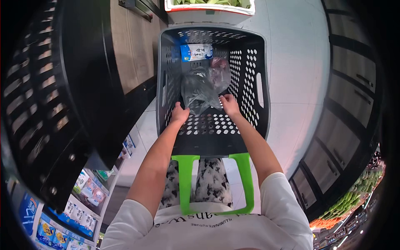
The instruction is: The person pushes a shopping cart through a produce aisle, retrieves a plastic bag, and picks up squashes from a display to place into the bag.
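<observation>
Grey plastic bag [198,85] lies in the one black basket [208,146], between the left hand [180,113] and right hand [230,105], both at its near edges with fingers curled, though whether they pinch it I cannot tell. Beyond them are one reddish bag [220,74] and one blue-and-white packet [197,52]. The grey bag's contents are indistinct, and one white crate [210,17] is cut off above.

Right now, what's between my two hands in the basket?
The head view shows a plastic bag between your left hand and right hand.
</observation>
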The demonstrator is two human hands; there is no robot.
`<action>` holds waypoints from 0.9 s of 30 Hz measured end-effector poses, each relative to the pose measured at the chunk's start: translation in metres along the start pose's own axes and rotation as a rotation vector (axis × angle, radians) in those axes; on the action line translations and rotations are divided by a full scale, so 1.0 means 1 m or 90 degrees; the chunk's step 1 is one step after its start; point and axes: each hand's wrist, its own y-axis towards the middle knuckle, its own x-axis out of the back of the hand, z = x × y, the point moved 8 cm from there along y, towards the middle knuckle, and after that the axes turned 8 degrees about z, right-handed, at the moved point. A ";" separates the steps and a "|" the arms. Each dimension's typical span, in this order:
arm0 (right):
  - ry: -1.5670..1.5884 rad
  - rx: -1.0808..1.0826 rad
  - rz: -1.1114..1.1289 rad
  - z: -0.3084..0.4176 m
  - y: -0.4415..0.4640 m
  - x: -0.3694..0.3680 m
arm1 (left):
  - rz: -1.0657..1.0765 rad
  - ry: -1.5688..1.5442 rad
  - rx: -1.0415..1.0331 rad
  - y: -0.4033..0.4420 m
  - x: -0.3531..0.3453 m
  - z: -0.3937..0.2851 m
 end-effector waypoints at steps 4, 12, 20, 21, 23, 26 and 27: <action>-0.038 -0.130 -0.012 -0.061 0.039 -0.025 | 0.009 -0.093 0.016 0.022 -0.025 0.014; 0.027 -0.192 0.009 -0.103 0.072 -0.063 | -0.003 -0.032 -0.009 0.043 -0.052 0.025; 0.421 -0.248 -0.024 -0.114 0.093 -0.104 | 0.034 -0.123 0.108 0.075 -0.069 0.048; 0.390 -0.276 0.013 -0.111 0.092 -0.103 | 0.059 -0.143 0.153 0.082 -0.076 0.057; 0.326 -0.326 0.088 -0.110 0.096 -0.103 | 0.206 -0.167 0.263 0.076 -0.079 0.042; 0.177 -0.282 0.164 -0.099 0.099 -0.102 | 0.211 0.056 0.208 0.072 -0.065 0.021; 0.110 -0.256 0.206 -0.098 0.100 -0.102 | 0.174 0.172 0.151 0.070 -0.056 0.010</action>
